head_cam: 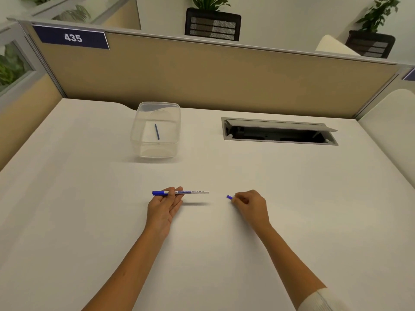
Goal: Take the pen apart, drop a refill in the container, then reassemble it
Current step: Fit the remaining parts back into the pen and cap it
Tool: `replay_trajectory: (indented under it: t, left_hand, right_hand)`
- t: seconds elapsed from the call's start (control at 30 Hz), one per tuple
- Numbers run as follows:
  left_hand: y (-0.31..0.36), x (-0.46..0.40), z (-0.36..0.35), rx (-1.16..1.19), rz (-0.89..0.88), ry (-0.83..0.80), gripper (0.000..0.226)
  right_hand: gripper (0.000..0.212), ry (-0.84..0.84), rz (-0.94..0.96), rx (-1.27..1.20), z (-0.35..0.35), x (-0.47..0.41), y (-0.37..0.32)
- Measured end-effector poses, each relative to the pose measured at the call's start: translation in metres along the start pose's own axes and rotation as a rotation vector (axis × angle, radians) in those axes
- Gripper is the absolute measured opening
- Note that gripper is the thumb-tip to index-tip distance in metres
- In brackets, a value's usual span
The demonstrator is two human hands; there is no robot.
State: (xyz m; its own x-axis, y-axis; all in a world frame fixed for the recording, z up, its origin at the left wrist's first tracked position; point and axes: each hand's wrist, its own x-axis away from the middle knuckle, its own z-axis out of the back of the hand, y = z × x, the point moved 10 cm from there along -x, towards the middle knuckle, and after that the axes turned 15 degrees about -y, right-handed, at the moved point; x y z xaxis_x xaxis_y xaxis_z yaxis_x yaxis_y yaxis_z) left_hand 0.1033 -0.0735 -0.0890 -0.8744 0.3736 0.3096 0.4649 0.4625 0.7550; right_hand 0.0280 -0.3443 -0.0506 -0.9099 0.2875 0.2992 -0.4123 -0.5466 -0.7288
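A slim white whiteboard marker [193, 192] with a blue cap at its left end is held level above the desk by my left hand [165, 204], thumb and fingers pinching it near the cap. Its right end is open. My right hand [250, 205], a short way to the right of the marker, pinches a small blue end plug [229, 197] between its fingertips. Further back, a clear plastic container [138, 133] stands on the desk, and a thin dark blue refill [157, 131] lies on its bottom.
An open cable hatch [279, 140] is set into the white desk [89, 198] at the back right. A beige partition [202, 75] with a "435" sign closes the far edge. Plants and black chairs stand beyond it.
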Motion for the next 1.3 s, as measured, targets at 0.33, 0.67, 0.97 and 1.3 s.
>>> replay_trajectory:
  t: [0.33, 0.67, 0.97, 1.3]
  left_hand:
    - [-0.010, -0.006, 0.008, 0.045, 0.007, 0.018, 0.012]
    - [-0.012, -0.012, 0.002, 0.045, 0.035, -0.021, 0.012]
    - [-0.014, -0.013, 0.005, 0.062, 0.058, 0.003, 0.010]
    - [-0.015, -0.013, 0.005, 0.049, 0.068, 0.007, 0.010]
  right_hand:
    - [0.012, 0.017, 0.073, 0.007, -0.008, -0.004, -0.013]
    - [0.011, -0.091, -0.073, -0.971, -0.044, 0.005, -0.012]
    - [0.013, -0.049, -0.111, -1.258, -0.065, 0.003, -0.009]
    - [0.015, -0.069, -0.130, -1.411, -0.083, -0.001, -0.014]
